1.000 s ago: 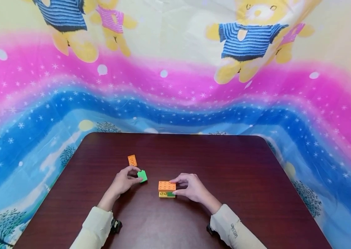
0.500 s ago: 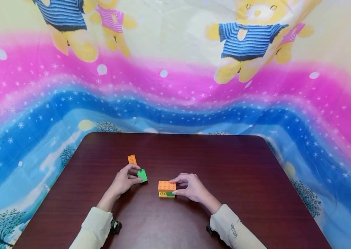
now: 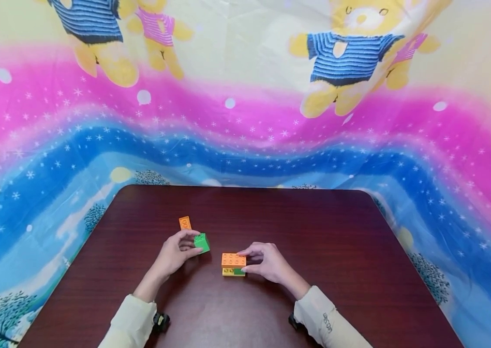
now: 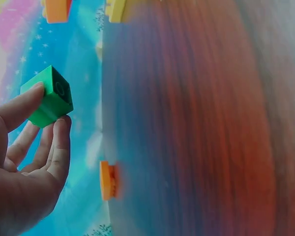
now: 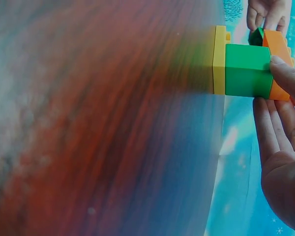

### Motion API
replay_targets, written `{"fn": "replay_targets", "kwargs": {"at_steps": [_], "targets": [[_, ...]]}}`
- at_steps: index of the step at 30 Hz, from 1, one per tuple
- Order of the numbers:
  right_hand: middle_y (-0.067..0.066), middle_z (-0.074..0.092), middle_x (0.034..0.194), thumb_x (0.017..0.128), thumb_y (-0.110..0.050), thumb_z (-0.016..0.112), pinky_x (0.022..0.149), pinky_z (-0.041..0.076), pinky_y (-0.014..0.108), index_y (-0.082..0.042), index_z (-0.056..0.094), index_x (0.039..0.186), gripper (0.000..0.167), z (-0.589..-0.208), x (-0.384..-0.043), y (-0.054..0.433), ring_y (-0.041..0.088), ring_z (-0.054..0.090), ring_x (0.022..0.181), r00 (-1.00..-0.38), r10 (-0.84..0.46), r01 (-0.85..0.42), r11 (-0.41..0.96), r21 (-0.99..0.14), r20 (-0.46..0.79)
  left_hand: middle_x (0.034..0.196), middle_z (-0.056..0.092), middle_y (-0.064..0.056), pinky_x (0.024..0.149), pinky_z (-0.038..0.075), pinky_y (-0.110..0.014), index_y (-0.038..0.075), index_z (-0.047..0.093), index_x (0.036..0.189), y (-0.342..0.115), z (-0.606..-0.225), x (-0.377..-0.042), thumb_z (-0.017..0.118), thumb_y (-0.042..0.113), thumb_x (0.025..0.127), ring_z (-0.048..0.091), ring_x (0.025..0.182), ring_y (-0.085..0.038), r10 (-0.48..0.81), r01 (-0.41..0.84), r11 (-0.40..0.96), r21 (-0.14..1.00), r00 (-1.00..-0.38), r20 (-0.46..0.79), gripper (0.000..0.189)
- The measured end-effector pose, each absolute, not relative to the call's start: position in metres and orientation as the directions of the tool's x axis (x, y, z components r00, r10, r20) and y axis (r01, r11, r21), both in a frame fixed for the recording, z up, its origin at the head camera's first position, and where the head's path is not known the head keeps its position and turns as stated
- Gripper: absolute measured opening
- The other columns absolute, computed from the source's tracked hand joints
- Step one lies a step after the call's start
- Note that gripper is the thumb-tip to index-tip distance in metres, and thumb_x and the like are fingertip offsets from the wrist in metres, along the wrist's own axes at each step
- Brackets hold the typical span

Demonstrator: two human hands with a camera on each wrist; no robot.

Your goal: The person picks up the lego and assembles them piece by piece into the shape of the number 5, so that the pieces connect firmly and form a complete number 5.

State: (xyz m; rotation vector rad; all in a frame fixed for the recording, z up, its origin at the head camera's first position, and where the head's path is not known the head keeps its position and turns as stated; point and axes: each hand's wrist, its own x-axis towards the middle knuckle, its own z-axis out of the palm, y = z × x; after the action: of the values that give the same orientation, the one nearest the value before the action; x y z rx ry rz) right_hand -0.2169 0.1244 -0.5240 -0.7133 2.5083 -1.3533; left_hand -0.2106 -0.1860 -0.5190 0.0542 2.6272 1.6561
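Note:
My left hand (image 3: 177,252) pinches a green toy brick (image 4: 50,97) between thumb and fingers, held above the table. The open underside of that brick shows in the left wrist view. To its right, a small stack stands on the table: a flat yellow plate (image 5: 219,61) at the bottom, a green block (image 5: 247,71) on its right part, and an orange eight-stud brick (image 3: 233,260) on top, reaching out to the left. My right hand (image 3: 267,263) grips the stack's right end, thumb and fingers on the orange brick and the green block's upper edge.
An orange brick (image 3: 185,223) lies stud-side away beyond my left hand, its hollow underside showing. The dark wooden table (image 3: 315,217) has rounded far corners. A printed cloth (image 3: 245,121) with bears hangs around its far and side edges.
My left hand has shifted slightly right and tilted the green brick, so more of its studded side faces the camera. My right hand and the stack have stayed put.

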Motion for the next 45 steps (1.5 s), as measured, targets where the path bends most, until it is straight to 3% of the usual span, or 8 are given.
{"fn": "replay_targets", "kwargs": {"at_steps": [14,27,37,45], "targets": [[-0.008,0.070,0.109,0.083,-0.016,0.088,0.090,0.060,0.032,-0.026,0.077,0.122,0.042,-0.524,-0.217,0.124,0.017,0.072,0.108,-0.861,-0.507,-0.325,0.474,-0.818,0.049,0.121,0.068,-0.010,0.086,0.058,-0.025,0.016,0.065,0.130,-0.162,-0.500,-0.190,0.082,0.009,0.089,0.071,0.107,-0.024,0.158,0.111,0.289,0.951,-0.985,0.067,0.045],[-0.008,0.071,0.109,0.083,-0.016,0.088,0.091,0.060,0.032,-0.026,0.078,0.120,0.040,-0.526,-0.218,0.126,0.014,0.072,0.107,-0.849,-0.524,-0.343,0.449,-0.825,0.068,0.120,0.069,-0.009,0.095,0.057,-0.036,0.017,0.065,0.128,-0.146,-0.497,-0.180,0.081,0.007,0.089,0.070,0.106,-0.022,0.222,0.183,0.291,0.939,-0.968,0.120,0.044],[-0.007,0.072,0.109,0.084,-0.015,0.087,0.090,0.060,0.032,-0.025,0.078,0.119,0.038,-0.525,-0.218,0.126,0.013,0.073,0.104,-0.849,-0.523,-0.341,0.434,-0.834,0.075,0.120,0.067,-0.007,0.092,0.057,-0.033,0.017,0.066,0.127,-0.140,-0.499,-0.180,0.081,0.010,0.089,0.070,0.105,-0.021,0.263,0.231,0.304,0.924,-0.953,0.152,0.041],[-0.006,0.073,0.109,0.083,-0.015,0.087,0.089,0.060,0.030,-0.024,0.078,0.118,0.037,-0.526,-0.219,0.125,0.012,0.074,0.103,-0.852,-0.519,-0.326,0.432,-0.841,0.064,0.120,0.066,-0.006,0.093,0.058,-0.041,0.018,0.067,0.126,-0.137,-0.502,-0.181,0.082,0.011,0.089,0.070,0.105,-0.022,0.271,0.239,0.311,0.920,-0.950,0.155,0.041]]}}
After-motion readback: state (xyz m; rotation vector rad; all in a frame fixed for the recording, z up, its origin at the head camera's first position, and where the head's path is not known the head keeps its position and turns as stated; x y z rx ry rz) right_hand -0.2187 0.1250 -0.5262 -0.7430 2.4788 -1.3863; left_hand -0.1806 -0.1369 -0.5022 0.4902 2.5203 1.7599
